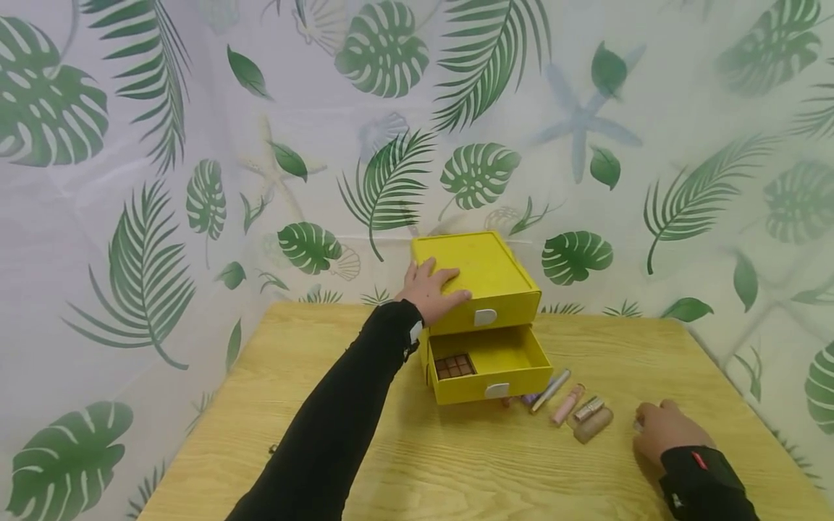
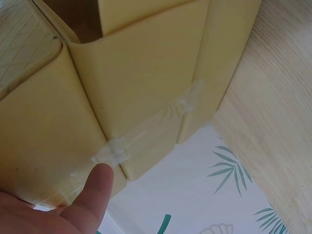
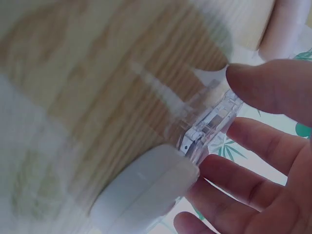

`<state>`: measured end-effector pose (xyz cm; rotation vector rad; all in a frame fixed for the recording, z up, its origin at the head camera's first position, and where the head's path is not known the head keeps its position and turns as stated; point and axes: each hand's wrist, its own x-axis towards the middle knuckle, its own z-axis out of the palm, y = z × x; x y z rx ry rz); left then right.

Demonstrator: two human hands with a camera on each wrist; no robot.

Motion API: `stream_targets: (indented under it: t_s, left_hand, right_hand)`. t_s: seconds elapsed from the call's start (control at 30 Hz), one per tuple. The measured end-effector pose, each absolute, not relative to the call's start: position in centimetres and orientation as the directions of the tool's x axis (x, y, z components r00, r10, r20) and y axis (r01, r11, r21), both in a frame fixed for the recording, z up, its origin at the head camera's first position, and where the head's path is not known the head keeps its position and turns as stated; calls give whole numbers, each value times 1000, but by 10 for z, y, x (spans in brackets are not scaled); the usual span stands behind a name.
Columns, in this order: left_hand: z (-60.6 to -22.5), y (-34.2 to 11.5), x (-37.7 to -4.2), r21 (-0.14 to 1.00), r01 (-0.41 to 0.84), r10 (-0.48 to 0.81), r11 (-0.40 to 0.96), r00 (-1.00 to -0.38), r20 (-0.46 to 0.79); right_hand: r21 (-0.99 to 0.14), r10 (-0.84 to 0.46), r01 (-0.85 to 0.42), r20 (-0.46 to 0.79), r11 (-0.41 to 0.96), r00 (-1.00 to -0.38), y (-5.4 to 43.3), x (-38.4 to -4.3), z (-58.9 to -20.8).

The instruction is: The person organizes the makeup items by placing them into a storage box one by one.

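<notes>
My left hand (image 1: 431, 291) rests with spread fingers on the top and left edge of a yellow drawer box (image 1: 478, 264). In the left wrist view its thumb lies against the box's side (image 2: 141, 92), near a strip of clear tape (image 2: 114, 152). A lower drawer (image 1: 511, 351) stands pulled out, with a brown palette of square pans (image 1: 455, 366) in its left corner. At the right of the table, my right hand (image 1: 671, 433) pinches a small clear plastic piece (image 3: 209, 122) between thumb and fingers. A whitish rounded piece (image 3: 146, 190) adjoins it, close over the wood.
Between box and right hand lie a slim silvery tube (image 1: 550, 391), a pink tube (image 1: 569, 404), a patterned lipstick-like tube (image 1: 589, 409) and a beige cylinder (image 1: 594, 425). A small dark object (image 1: 273, 449) sits left of the left sleeve. Leaf-printed sheeting (image 1: 391, 174) backs the wooden table (image 1: 313, 340).
</notes>
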<state>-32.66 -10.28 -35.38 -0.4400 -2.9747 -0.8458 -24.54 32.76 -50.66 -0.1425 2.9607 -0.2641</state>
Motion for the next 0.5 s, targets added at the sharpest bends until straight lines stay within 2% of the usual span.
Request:
stream_targets:
  t_s: [0.37,0.5]
  left_hand:
    - [-351,-102,-326,529,285,270,799,-957,108]
    - [-352,-102,-323,527,279,267,802,-958,101]
  right_hand:
    - [-181,-97,-72,-131,981,-987,314,-243,-498]
    - [-213,-89,-57,-142,975,-986,311,-242,-503]
